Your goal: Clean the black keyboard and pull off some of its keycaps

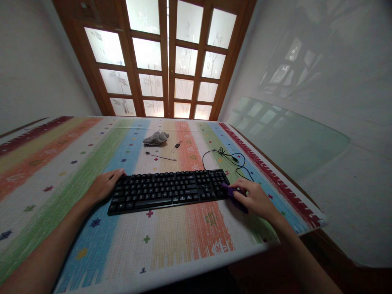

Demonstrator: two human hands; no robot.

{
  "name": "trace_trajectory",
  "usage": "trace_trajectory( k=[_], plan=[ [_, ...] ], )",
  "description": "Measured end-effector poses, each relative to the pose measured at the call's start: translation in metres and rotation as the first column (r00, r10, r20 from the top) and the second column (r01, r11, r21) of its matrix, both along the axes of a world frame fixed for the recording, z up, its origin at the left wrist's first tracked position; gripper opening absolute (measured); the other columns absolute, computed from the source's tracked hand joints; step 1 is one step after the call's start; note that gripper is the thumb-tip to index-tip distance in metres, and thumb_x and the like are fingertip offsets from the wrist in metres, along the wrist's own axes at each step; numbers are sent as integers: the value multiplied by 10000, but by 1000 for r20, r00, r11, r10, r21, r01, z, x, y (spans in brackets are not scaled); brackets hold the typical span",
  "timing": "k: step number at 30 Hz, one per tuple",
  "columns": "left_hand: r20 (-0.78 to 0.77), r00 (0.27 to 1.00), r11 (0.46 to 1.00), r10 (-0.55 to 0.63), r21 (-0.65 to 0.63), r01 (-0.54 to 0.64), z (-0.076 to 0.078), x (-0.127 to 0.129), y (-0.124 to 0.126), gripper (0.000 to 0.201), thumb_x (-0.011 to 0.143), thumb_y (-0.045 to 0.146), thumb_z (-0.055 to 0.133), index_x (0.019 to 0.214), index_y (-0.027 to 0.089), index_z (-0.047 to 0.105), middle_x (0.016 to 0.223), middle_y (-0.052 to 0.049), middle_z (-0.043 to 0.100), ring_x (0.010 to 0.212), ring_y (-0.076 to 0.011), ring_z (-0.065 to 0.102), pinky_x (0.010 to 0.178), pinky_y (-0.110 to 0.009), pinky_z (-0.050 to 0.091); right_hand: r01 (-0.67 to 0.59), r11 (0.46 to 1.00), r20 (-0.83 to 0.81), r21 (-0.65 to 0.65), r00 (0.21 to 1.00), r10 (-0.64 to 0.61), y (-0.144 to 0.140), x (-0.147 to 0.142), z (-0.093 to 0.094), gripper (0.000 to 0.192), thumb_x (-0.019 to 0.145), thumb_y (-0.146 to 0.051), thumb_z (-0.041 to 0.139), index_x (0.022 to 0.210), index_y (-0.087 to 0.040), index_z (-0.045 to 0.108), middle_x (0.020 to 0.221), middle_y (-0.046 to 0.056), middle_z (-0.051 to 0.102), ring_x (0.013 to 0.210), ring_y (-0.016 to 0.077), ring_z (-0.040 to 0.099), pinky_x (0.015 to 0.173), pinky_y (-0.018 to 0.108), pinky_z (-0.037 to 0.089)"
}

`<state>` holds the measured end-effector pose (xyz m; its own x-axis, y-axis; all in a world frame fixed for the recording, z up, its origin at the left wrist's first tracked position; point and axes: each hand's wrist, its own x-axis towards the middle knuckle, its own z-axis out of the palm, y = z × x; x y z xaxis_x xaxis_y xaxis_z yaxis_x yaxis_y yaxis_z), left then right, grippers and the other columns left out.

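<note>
A black keyboard (171, 188) lies flat on the table in front of me, slightly turned. My left hand (105, 183) grips its left edge, with the fingertips at the upper left corner. In my right hand (252, 198) is a bunched purple cloth (232, 192), pinched between thumb and fingers. The cloth touches the keyboard's right end, by the number keys. Part of it is hidden under the hand.
Behind the keyboard lie a crumpled grey cloth (156, 139), a thin brush (161, 156) and a small black piece with wire loops (177, 145). The keyboard's coiled cable (225, 153) rests at the right. A striped tablecloth (128, 249) covers the table.
</note>
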<state>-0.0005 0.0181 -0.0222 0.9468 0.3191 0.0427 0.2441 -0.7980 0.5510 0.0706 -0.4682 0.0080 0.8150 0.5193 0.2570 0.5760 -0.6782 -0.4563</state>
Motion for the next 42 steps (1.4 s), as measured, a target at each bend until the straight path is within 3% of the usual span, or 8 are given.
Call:
trace_trajectory(
  k=[6,13,19,26,31,42],
  plan=[
    [34,999,1000,14,-5,-14,-2,1,1,550,826,650,291,783,256,673,802,-29,735,844,-272,669,803,-326,491,89,996,164,10,982,-89,28,16,-7,255,868,-220,523,958,-158,754,918,86,684,868,212,630,813,334,473],
    [36,999,1000,2,-4,-2,-4,0,2,565,831,664,290,775,256,677,768,-15,728,815,-264,670,788,-322,496,80,952,180,-297,983,-27,52,24,-22,290,918,-187,503,1040,-146,763,955,94,662,877,204,621,828,318,467],
    [32,999,1000,-1,8,1,-3,0,1,551,821,649,297,763,252,674,762,-18,728,802,-262,671,778,-319,490,69,909,176,-410,984,4,58,18,-19,284,936,-177,475,916,-133,755,947,102,645,900,198,608,844,303,452],
    [50,999,1000,-3,5,3,-4,1,1,547,820,654,303,764,253,670,756,-11,728,800,-258,667,766,-310,488,44,957,143,-287,990,-3,46,26,-17,262,894,-186,536,961,-160,788,899,74,652,833,190,610,803,304,456],
    [36,999,1000,6,11,-7,-3,0,1,557,823,651,295,776,247,677,752,-19,722,796,-258,671,757,-310,484,166,974,257,-157,959,-122,39,29,-20,313,902,-207,521,1064,-118,773,897,93,637,844,215,604,815,331,466],
    [28,999,1000,20,17,-21,-6,2,3,554,823,646,307,797,242,685,802,-28,739,834,-271,678,776,-323,485,127,945,168,-300,983,-79,41,21,-25,340,933,-194,474,1081,-141,776,921,105,649,851,209,619,821,319,459]
  ],
)
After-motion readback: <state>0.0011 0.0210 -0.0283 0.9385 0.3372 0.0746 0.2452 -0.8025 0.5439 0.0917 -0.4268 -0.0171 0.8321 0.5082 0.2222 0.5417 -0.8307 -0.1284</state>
